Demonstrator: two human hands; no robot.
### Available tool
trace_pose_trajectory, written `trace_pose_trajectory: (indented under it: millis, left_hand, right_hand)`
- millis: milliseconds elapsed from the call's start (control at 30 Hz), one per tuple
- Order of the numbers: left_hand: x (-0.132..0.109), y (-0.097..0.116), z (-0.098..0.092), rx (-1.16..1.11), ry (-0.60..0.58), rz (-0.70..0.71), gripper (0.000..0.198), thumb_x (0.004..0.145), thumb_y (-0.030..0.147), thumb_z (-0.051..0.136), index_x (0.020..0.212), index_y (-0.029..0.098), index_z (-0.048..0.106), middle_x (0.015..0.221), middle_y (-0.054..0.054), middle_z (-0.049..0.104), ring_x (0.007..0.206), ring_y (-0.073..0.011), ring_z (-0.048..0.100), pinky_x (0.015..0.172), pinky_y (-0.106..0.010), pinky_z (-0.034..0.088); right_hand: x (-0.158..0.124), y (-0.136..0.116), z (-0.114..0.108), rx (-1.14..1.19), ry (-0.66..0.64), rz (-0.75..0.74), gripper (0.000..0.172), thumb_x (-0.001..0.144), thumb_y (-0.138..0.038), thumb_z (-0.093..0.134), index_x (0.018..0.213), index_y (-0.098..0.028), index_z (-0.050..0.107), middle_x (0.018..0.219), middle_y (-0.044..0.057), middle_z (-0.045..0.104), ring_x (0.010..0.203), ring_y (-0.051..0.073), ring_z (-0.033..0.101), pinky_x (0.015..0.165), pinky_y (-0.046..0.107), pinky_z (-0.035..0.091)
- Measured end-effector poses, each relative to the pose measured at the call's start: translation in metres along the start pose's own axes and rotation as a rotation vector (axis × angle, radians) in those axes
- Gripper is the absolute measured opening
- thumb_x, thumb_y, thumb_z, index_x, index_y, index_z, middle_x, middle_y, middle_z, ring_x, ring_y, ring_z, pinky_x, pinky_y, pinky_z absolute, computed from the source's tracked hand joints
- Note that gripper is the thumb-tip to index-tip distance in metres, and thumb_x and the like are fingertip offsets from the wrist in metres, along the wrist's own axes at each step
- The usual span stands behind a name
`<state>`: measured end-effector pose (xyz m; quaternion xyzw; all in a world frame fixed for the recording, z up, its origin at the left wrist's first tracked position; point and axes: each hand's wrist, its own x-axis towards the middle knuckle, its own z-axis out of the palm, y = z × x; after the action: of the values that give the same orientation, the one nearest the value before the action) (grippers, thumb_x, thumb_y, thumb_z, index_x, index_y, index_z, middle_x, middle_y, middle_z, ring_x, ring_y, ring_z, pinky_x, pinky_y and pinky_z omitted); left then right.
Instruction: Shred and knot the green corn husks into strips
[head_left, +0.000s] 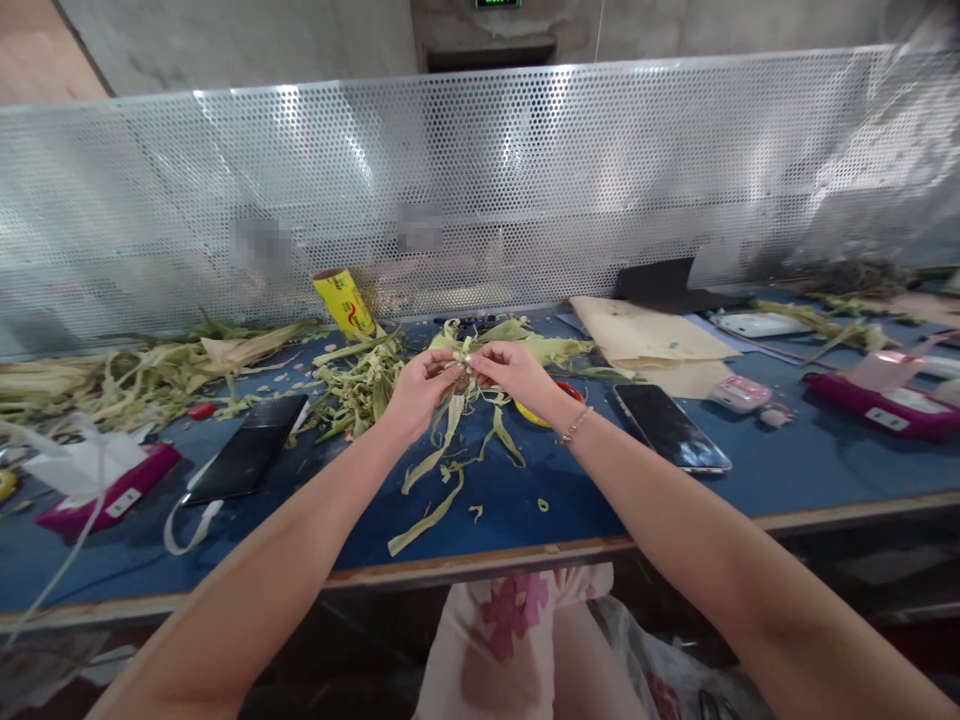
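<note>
Left hand [424, 390] and right hand [516, 372] clamp husk strips [453, 420] between their fingers, behind the bench's [570, 510] front edge; uneven pulling could tear them.

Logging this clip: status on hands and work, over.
Left hand, right hand: both pinching green husk bundle. Loose strips on blue tabletop. Smartphone alongside right forearm.

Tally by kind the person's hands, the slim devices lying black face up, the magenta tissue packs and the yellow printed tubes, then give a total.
Hands, both pinching plant strips too tangled to count: 2
Black-faced slim devices: 2
Magenta tissue packs: 2
Yellow printed tube: 1
Total: 7
</note>
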<state>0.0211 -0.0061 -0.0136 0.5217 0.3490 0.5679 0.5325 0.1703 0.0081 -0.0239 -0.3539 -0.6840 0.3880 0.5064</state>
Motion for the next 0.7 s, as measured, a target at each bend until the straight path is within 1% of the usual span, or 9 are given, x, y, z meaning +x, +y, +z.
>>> trace_pose_trajectory:
  millis: [167, 267, 400, 467, 567, 700]
  left_hand:
    - [-0.001, 0.001, 0.001, 0.033, 0.024, -0.02, 0.03, 0.052, 0.023, 0.075, 0.072, 0.014, 0.055, 0.058, 0.003, 0.059, 0.054, -0.0083, 0.058, 0.062, -0.024, 0.047]
    - [0.0, 0.0, 0.002, 0.0, 0.031, -0.023, 0.029, 0.05, 0.021, 0.076, 0.068, 0.013, 0.054, 0.057, 0.003, 0.059, 0.054, -0.0074, 0.057, 0.063, -0.023, 0.048]
    - [0.0, 0.001, 0.002, -0.043, 0.001, -0.074, 0.029, 0.048, 0.018, 0.077, 0.068, 0.013, 0.055, 0.058, 0.002, 0.06, 0.053, -0.0074, 0.057, 0.063, -0.023, 0.048]
    - [-0.001, 0.002, 0.002, -0.056, -0.018, -0.088, 0.028, 0.049, 0.018, 0.076, 0.068, 0.013, 0.056, 0.06, 0.001, 0.06, 0.054, -0.0073, 0.057, 0.064, -0.023, 0.048]
    - [-0.003, 0.004, 0.002, -0.074, -0.014, -0.1, 0.027, 0.049, 0.017, 0.075, 0.069, 0.012, 0.058, 0.061, 0.001, 0.061, 0.054, -0.0071, 0.057, 0.064, -0.023, 0.048]
    - [-0.004, 0.005, 0.001, -0.083, -0.032, -0.13, 0.024, 0.05, 0.018, 0.075, 0.067, 0.013, 0.058, 0.057, 0.002, 0.06, 0.052, -0.0076, 0.057, 0.063, -0.023, 0.048]
  right_hand:
    - [-0.002, -0.006, -0.001, -0.126, 0.03, -0.009, 0.024, 0.072, -0.038, 0.055, 0.063, -0.016, 0.055, 0.057, 0.0, 0.053, 0.051, 0.009, 0.046, 0.053, 0.025, 0.039]
    - [-0.004, -0.01, -0.001, -0.175, 0.066, -0.023, 0.02, 0.072, -0.033, 0.055, 0.063, -0.016, 0.057, 0.058, 0.0, 0.056, 0.053, 0.009, 0.047, 0.053, 0.024, 0.039]
    - [-0.003, -0.01, -0.001, -0.203, 0.111, -0.067, 0.015, 0.071, -0.029, 0.056, 0.067, -0.016, 0.06, 0.064, 0.001, 0.061, 0.058, 0.011, 0.052, 0.055, 0.024, 0.041]
    - [-0.002, -0.008, -0.001, -0.188, 0.11, -0.074, 0.014, 0.07, -0.029, 0.057, 0.069, -0.016, 0.061, 0.067, 0.002, 0.062, 0.06, 0.011, 0.054, 0.056, 0.024, 0.042]
    - [-0.002, -0.006, -0.001, -0.164, 0.108, -0.084, 0.014, 0.069, -0.028, 0.058, 0.074, -0.016, 0.061, 0.07, 0.003, 0.064, 0.063, 0.012, 0.056, 0.06, 0.025, 0.044]
    - [-0.003, -0.008, -0.001, -0.204, 0.089, -0.144, 0.011, 0.07, -0.025, 0.057, 0.076, -0.017, 0.062, 0.073, 0.003, 0.065, 0.068, 0.013, 0.058, 0.065, 0.027, 0.045]
